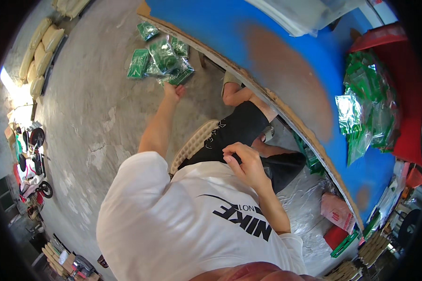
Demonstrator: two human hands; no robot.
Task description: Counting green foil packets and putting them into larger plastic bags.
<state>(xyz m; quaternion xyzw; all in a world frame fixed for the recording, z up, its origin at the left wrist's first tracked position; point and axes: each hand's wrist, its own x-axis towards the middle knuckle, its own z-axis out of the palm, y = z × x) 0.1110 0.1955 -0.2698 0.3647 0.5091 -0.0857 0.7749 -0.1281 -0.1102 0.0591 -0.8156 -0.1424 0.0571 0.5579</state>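
Note:
My left hand [174,92] reaches down to the near edge of a loose pile of green packets [163,54] in clear, shiny wrapping on the concrete floor. Its fingers are curled against the nearest packet [180,75]; what lies between them is hidden. Over my lap, close to my black shorts [239,129], my right hand [246,164] is raised. Its thumb and bent forefinger stand apart, with nothing visible in them. On the blue tabletop at the right, many more green packets [368,103] spill from a red container [410,89] lying on its side.
The blue table [211,18] has a worn brown edge running diagonally past my knees. I sit on a pale, ridged seat [192,143]. A pink bag [337,213] lies below the table edge. Stacked sacks [44,51] and a scooter [35,173] stand far left.

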